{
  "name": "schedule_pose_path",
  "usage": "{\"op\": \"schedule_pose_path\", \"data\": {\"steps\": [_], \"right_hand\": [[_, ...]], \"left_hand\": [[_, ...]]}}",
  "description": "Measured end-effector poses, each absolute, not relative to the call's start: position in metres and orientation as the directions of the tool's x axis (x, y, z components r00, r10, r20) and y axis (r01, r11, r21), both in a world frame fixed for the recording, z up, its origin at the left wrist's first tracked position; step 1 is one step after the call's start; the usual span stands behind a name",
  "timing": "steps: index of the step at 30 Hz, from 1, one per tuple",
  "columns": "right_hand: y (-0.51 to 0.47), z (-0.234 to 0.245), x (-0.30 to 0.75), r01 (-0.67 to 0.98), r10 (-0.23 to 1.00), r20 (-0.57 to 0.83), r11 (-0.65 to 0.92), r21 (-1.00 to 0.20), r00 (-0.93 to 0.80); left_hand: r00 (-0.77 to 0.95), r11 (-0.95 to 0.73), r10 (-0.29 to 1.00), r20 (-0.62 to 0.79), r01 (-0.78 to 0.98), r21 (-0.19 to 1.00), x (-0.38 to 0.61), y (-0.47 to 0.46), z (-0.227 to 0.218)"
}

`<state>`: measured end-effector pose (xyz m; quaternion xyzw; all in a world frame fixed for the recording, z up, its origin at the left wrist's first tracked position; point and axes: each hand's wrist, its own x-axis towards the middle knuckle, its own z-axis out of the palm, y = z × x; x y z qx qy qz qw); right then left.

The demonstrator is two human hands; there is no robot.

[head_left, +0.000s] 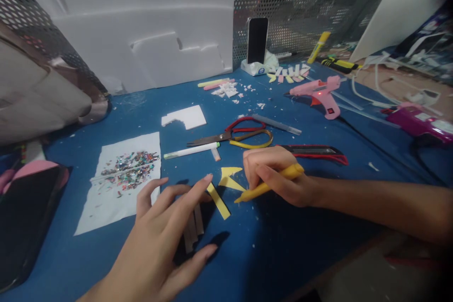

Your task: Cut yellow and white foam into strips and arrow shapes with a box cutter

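Note:
My right hand (274, 174) grips a yellow marker (272, 184), its tip pointing down and left near the blue tabletop. My left hand (170, 231) has its fingers spread, and the index fingertip touches or hovers at the upper end of a yellow strip (219, 202); I cannot tell which. Partly hidden under the left hand lie several pale strips (193, 226). Between the hands is a jagged yellow scrap (231, 179). Scissors (230, 137) with red and yellow handles lie beyond, beside a white and green marker (191, 150).
White paper with colourful flakes (148, 144) lies left, near a dark phone (28, 226). A red utility knife (314, 152) rests behind my right hand. A pink glue gun (320, 94) stands at right, its cord trailing. A white cut sheet (193, 118) lies farther back, before a propped phone (257, 40).

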<state>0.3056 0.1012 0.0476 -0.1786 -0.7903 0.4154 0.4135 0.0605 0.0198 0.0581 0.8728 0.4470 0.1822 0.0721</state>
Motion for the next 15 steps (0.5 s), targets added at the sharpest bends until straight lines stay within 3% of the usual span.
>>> {"op": "schedule_pose_path", "data": {"steps": [2,6,8,11,15], "right_hand": [[0.1010,0.0473,0.3058,-0.065,0.625,0.504,0.588,-0.806,-0.596],[0.1004,0.0472,0.3058,-0.063,0.621,0.503,0.591,-0.804,-0.602],[0.1003,0.0473,0.3058,-0.058,0.620,0.501,0.593,-0.803,-0.604],[0.1003,0.0475,0.3059,-0.057,0.618,0.506,0.598,-0.799,-0.602],[0.1003,0.0475,0.3060,-0.048,0.617,0.505,0.604,-0.795,-0.603]], "left_hand": [[0.568,-0.627,0.774,0.280,0.749,0.214,0.0588,0.0216,0.0586],[0.684,-0.694,0.642,0.347,0.710,-0.117,0.0566,0.0244,0.0615],[0.694,-0.672,0.633,0.343,0.713,-0.202,0.0567,0.0252,0.0630],[0.675,-0.654,0.662,0.327,0.733,-0.187,0.0571,0.0263,0.0636],[0.648,-0.661,0.694,0.313,0.746,-0.078,0.0562,0.0283,0.0610]]}}
